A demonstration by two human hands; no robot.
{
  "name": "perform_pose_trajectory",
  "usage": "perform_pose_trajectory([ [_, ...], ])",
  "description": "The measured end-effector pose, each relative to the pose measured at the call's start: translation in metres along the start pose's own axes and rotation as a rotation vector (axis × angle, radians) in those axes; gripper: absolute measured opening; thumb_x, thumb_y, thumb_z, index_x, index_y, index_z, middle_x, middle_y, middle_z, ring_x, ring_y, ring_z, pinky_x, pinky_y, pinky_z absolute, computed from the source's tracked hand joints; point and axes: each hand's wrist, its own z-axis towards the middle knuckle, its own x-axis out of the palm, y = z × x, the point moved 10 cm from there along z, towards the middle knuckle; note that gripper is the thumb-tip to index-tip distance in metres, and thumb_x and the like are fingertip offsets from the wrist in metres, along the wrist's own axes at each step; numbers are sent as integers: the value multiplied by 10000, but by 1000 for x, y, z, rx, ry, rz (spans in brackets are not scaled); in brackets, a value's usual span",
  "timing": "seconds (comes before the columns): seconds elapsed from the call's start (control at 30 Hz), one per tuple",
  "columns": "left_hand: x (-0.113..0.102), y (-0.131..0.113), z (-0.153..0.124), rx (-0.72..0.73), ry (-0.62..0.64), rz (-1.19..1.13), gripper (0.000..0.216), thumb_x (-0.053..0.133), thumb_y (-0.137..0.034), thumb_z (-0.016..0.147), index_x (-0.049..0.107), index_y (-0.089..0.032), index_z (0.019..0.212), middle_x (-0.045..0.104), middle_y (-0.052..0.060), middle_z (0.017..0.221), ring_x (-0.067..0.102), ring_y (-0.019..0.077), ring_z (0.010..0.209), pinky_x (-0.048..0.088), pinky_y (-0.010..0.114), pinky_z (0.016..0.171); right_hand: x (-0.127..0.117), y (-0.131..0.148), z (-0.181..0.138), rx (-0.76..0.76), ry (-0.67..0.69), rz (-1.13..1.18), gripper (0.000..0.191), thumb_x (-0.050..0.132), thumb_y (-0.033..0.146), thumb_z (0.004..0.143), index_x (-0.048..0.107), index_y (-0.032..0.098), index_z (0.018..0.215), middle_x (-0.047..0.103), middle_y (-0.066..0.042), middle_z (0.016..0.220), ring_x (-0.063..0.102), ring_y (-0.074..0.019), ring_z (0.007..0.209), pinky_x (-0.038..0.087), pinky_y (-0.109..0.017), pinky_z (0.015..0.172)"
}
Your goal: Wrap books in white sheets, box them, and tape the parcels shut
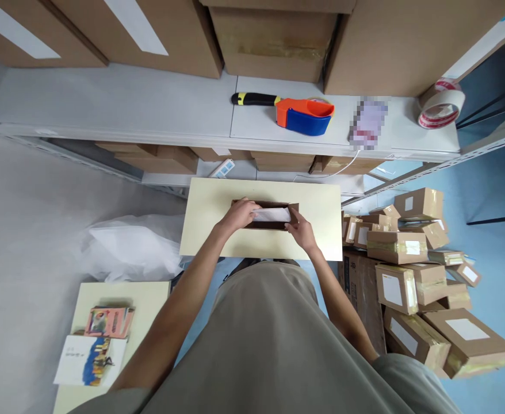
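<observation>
A long, narrow cardboard box [264, 227] lies open on the small pale-yellow table [209, 230] in front of me. Inside it is a white, flat packet [274, 214], perhaps wrapped in thin sheet; its contents do not show. My left hand [239, 214] reaches over the box's left end, its fingers closed on the packet's left end. At the opposite end, my right hand [302, 231] grips the box's right edge, thumb and fingers close to the packet's tip.
On the grey shelf [157, 103] ahead are an orange-and-blue tape dispenser [306, 117], a blurred-out flat object [368, 123] and tape rolls [440, 109]. Taped parcels [397, 247] are heaped at right. At left are white plastic wrapping [132, 244] and a table with books [108, 322].
</observation>
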Motion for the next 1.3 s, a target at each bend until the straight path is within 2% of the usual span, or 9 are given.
perform_pose_trajectory([
  [0.17, 21, 19, 12, -199, 110, 71, 255, 696, -129, 888, 883, -258, 1005, 835, 96, 1039, 750, 298, 1077, 549, 362, 994, 3, -3, 0, -4, -3, -33, 800, 780, 236, 901, 547, 214, 1666, 849, -99, 1177, 829, -267, 860, 676, -441, 948],
  [0.33, 43, 21, 15, -319, 223, 129, 357, 678, -95, 896, 885, -244, 1146, 842, 151, 1143, 791, 324, 1122, 570, 348, 961, 3, 2, 3, -39, -29, -69, 811, 796, 211, 879, 563, 257, 1654, 753, -120, 1464, 812, -237, 835, 682, -427, 937],
  [0.5, 58, 21, 14, -321, 245, 109, 401, 706, -93, 895, 881, -252, 1218, 826, 162, 1254, 779, 332, 1218, 582, 354, 1048, 3, 6, 2, -71, -53, -99, 782, 796, 211, 897, 571, 266, 1644, 696, -122, 1558, 817, -229, 874, 678, -433, 991],
  [0.67, 70, 26, 12, -275, 216, 47, 420, 684, -87, 923, 871, -281, 1244, 830, 137, 1247, 773, 321, 1237, 587, 376, 1080, 2, 14, -1, -78, -60, -132, 656, 789, 171, 906, 671, 263, 1546, 668, -119, 1595, 831, -238, 964, 675, -431, 1023],
  [0.8, 77, 32, 13, -243, 164, -27, 398, 689, -77, 899, 871, -278, 1190, 844, 116, 1188, 788, 311, 1181, 612, 385, 1032, 1, 26, -1, -81, -59, -192, 568, 776, 156, 912, 728, 259, 1469, 722, -103, 1525, 814, -269, 1105, 648, -453, 1084],
  [0.93, 74, 36, 4, -191, 94, -99, 393, 761, -98, 864, 850, -253, 1214, 832, 120, 1231, 771, 327, 1205, 583, 429, 1121, 3, 38, 4, -72, -38, -286, 462, 717, 166, 961, 767, 253, 1411, 825, -74, 1311, 808, -256, 1004, 650, -446, 1048],
  [1.1, 40, 36, -52, -121, -188, -104, 427, 782, -157, 923, 780, -240, 1342, 731, 152, 1409, 628, 390, 1397, 485, 543, 1237, 1, 55, 12, -140, -60, -395, 439, 708, 148, 955, 805, 304, 1354, 812, -43, 1371, 708, -316, 1163, 667, -471, 993],
  [1.2, 20, 47, -95, -230, -374, -42, 552, 832, -262, 936, 691, -240, 1469, 602, 200, 1560, 539, 438, 1465, 460, 591, 1232, -2, 61, 23, -140, -103, -435, 413, 666, 151, 977, 821, 292, 1333, 806, -39, 1391, 625, -363, 1223, 680, -514, 946],
  [1.3, 16, 59, -117, -307, -444, -60, 750, 883, -286, 902, 570, -222, 1580, 533, 229, 1593, 532, 432, 1472, 454, 565, 1234, -5, 64, 37, -122, -137, -447, 390, 642, 156, 986, 834, 262, 1308, 807, -53, 1385, 626, -373, 1232, 662, -553, 1003],
])
